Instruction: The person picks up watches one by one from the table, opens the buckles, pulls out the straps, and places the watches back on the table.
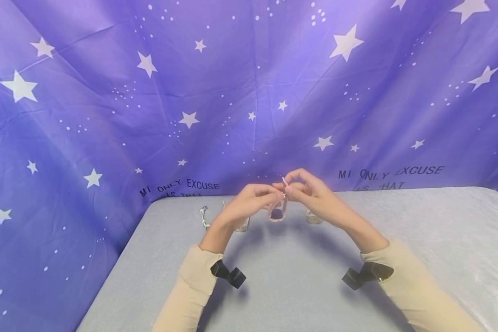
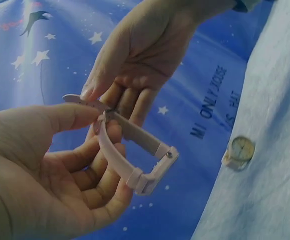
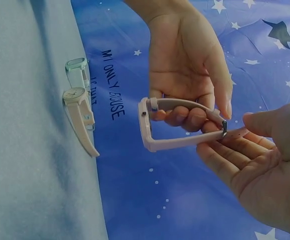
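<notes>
Both hands hold a pale pink wristwatch [image 1: 276, 215] above the table, its strap bent into a loop. Thumb and fingers of my left hand [image 1: 249, 200] pinch the strap at the dark metal buckle [image 3: 224, 128]. My right hand [image 1: 315, 196] pinches the strap's free end [image 2: 75, 98], which sticks out past the buckle. The rectangular watch case [image 2: 160, 170] hangs at the far side of the loop, away from the fingers. In the left wrist view, the left fingertips partly cover the buckle.
Behind the hands lie a round-faced watch with a pale strap [image 3: 74, 93] and a green-rimmed watch [image 3: 76, 64] on the grey cloth-covered table [image 1: 299, 295]. A knotted-looking green and white strap [image 1: 204, 216] is left of the left wrist. A purple starry curtain [image 1: 232, 92] hangs behind.
</notes>
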`<state>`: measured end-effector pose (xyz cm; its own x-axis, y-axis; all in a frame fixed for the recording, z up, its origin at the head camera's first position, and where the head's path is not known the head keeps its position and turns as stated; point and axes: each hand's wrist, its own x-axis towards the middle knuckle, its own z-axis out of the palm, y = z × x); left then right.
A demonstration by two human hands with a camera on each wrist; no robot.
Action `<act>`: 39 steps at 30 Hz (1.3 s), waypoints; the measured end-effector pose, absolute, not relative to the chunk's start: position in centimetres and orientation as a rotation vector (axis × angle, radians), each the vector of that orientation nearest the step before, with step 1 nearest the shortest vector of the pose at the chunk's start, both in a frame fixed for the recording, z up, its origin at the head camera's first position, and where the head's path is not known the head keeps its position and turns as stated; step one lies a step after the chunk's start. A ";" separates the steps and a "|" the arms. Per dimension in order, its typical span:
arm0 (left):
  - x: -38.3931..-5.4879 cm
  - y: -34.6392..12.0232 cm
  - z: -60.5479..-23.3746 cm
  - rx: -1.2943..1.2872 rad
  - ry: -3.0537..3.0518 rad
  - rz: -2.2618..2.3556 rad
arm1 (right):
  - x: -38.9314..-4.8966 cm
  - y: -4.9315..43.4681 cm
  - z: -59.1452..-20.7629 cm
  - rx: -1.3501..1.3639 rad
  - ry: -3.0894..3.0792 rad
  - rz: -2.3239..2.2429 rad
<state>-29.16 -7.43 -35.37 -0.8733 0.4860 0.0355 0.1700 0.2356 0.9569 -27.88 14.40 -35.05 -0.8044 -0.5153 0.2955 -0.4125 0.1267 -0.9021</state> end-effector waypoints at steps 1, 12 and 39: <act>-29.1 -7.3 -35.4 0.585 2.232 1.699 | -27.8 14.4 -35.0 -0.949 2.299 -1.781; -29.0 -6.8 -35.5 0.459 2.148 1.793 | -27.8 14.2 -35.3 -0.943 2.339 -1.798; -29.1 -7.0 -35.5 0.488 1.990 1.842 | -28.1 14.3 -35.1 -0.871 2.200 -1.910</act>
<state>-29.15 -7.03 -35.45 -0.8659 0.4982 -0.0443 -0.0055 0.0791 0.9969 -28.11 14.34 -35.14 -0.8311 -0.4767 0.2863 -0.3506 0.0495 -0.9352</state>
